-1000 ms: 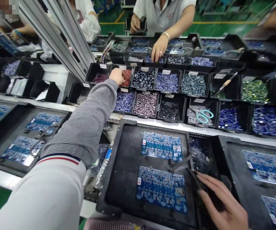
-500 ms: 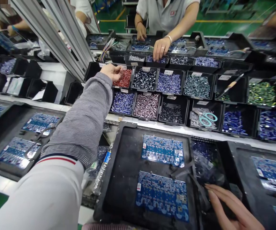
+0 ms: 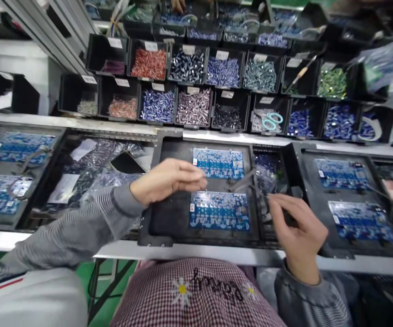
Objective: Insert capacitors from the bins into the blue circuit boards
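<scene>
My left hand [image 3: 171,179] hangs over the left part of the black tray [image 3: 169,227], its fingers closed together near the two blue circuit boards. Whatever it may hold is too small and blurred to name. The upper board [image 3: 220,164] and lower board [image 3: 219,211] lie flat in the tray. My right hand [image 3: 296,222] is at the tray's right side, thumb and forefinger pinched by a dark strap [image 3: 259,193]; what is between the fingertips cannot be made out.
Behind the tray stand two rows of black bins with small parts, among them red parts [image 3: 148,62] and teal scissors [image 3: 271,121]. More trays with blue boards [image 3: 361,220] flank both sides. A phone [image 3: 127,162] lies on bags at left.
My left hand has come back from the red parts bin to above the tray. My right hand shows more fully, its thumb and forefinger now together. The view has tilted down.
</scene>
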Motion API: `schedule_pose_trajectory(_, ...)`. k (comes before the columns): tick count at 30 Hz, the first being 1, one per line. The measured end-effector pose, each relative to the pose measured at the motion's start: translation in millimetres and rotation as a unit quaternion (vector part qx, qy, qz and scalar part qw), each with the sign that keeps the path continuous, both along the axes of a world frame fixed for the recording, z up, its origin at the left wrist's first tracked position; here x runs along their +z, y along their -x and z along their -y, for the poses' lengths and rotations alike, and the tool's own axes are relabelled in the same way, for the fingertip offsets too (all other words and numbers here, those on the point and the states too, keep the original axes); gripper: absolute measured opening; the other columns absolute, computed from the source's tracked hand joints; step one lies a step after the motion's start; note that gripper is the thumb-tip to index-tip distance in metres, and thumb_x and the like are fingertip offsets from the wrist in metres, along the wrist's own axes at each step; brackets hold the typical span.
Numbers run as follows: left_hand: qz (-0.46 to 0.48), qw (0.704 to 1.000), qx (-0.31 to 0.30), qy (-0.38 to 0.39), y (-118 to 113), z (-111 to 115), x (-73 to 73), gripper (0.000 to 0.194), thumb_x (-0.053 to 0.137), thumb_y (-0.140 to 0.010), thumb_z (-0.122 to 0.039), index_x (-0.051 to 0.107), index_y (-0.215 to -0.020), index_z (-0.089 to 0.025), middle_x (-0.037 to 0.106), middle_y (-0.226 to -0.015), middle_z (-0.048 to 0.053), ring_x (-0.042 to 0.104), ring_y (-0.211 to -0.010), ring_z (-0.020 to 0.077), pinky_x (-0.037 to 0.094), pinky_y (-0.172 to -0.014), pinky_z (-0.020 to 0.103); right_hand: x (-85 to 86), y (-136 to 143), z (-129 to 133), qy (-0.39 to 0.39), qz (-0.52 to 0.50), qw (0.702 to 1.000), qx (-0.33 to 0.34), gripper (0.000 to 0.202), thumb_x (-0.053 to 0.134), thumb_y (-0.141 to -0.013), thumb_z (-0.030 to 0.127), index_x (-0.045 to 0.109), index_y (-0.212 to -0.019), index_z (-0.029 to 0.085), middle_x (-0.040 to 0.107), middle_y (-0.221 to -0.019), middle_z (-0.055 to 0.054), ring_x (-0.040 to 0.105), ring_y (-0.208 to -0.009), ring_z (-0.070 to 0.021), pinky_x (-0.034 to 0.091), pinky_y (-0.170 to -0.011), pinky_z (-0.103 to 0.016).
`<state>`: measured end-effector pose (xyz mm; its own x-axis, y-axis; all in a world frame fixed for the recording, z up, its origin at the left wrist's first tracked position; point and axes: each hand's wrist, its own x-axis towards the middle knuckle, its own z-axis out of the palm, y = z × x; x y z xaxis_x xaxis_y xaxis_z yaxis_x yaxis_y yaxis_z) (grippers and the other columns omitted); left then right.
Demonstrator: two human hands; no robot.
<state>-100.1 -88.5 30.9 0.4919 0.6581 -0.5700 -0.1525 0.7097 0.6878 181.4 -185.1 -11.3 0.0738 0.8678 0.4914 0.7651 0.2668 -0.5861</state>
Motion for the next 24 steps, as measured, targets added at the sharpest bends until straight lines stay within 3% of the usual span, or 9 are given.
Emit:
schedule_pose_trajectory(2,0.008,0.998,-0.043,0.037,-7.9,33.2,-11.2,0.014,0.071,-0.078,-0.013,0.071,-0.09,-0.006,0.072,-0.089,0.015,0.07,-0.08,0.0176,0.057,-0.074,0.023,10.9,26.8,7.3,0.011,0.006,0.996,0.083,0.017,0.065,-0.078,0.016,0.069,-0.092,0.024,0.071,-0.091,-0.004,0.065,-0.086,-0.0191,0.052,-0.081,-0.04)
schedule_pose_trajectory(4,0.007,0.997,-0.047,0.063,-14.0,55.2,-19.7,0.018,0.073,-0.077,-0.016,0.071,-0.093,-0.008,0.072,-0.09,0.014,0.07,-0.08,0.0171,0.057,-0.073,0.024,15.2,53.1,13.1,0.047,0.016,0.986,0.158,0.02,0.065,-0.079,0.017,0.068,-0.097,0.024,0.07,-0.091,-0.003,0.063,-0.089,-0.019,0.051,-0.083,-0.042)
schedule_pose_trajectory(7,-0.003,0.997,-0.052,0.061,-19.2,70.3,-26.9,0.021,0.074,-0.077,-0.019,0.072,-0.095,-0.011,0.071,-0.091,0.011,0.068,-0.079,0.013,0.056,-0.074,0.021,10.5,79.2,19.1,0.067,0.017,0.982,0.174,0.014,0.064,-0.081,0.02,0.068,-0.094,0.022,0.068,-0.086,-0.004,0.061,-0.086,-0.0185,0.051,-0.079,-0.04)
schedule_pose_trajectory(11,0.013,0.996,-0.062,0.058,-19.2,72.5,-28.3,0.019,0.072,-0.078,-0.019,0.073,-0.096,-0.012,0.071,-0.093,0.009,0.067,-0.086,0.0126,0.054,-0.082,0.021,2.6,85.8,23.3,0.08,0.012,0.982,0.17,0.009,0.062,-0.082,0.018,0.067,-0.089,0.021,0.068,-0.083,-0.003,0.059,-0.083,-0.0175,0.049,-0.077,-0.038)
schedule_pose_trajectory(16,0.044,0.992,-0.057,0.1,-15.5,67.9,-30.8,0.019,0.065,-0.08,-0.006,0.072,-0.098,-0.01,0.071,-0.096,0.01,0.068,-0.089,0.014,0.054,-0.087,0.025,5.8,83.5,23.6,0.088,-0.029,0.984,0.155,0.008,0.064,-0.081,0.017,0.067,-0.086,0.022,0.067,-0.081,-0.001,0.059,-0.083,-0.0159,0.05,-0.079,-0.037)
schedule_pose_trajectory(21,-0.008,0.999,-0.033,0.025,-11.3,60.9,-36.5,0.02,0.068,-0.079,-0.008,0.069,-0.099,-0.007,0.071,-0.095,0.013,0.068,-0.09,0.0155,0.053,-0.082,0.021,-1.6,83.3,28.3,0.135,-0.023,0.975,0.177,0.012,0.06,-0.083,0.014,0.067,-0.091,0.02,0.068,-0.085,-0.002,0.059,-0.085,-0.0154,0.05,-0.081,-0.036)
schedule_pose_trajectory(24,-0.03,0.999,-0.022,0.017,-10.0,57.5,-36.6,0.02,0.065,-0.08,-0.004,0.067,-0.1,-0.005,0.072,-0.091,0.013,0.069,-0.085,0.0145,0.053,-0.077,0.02,-12.4,80.4,33.7,0.145,0.013,0.97,0.195,0.012,0.058,-0.084,0.012,0.068,-0.088,0.018,0.067,-0.084,-0.005,0.057,-0.087,-0.0171,0.05,-0.083,-0.037)
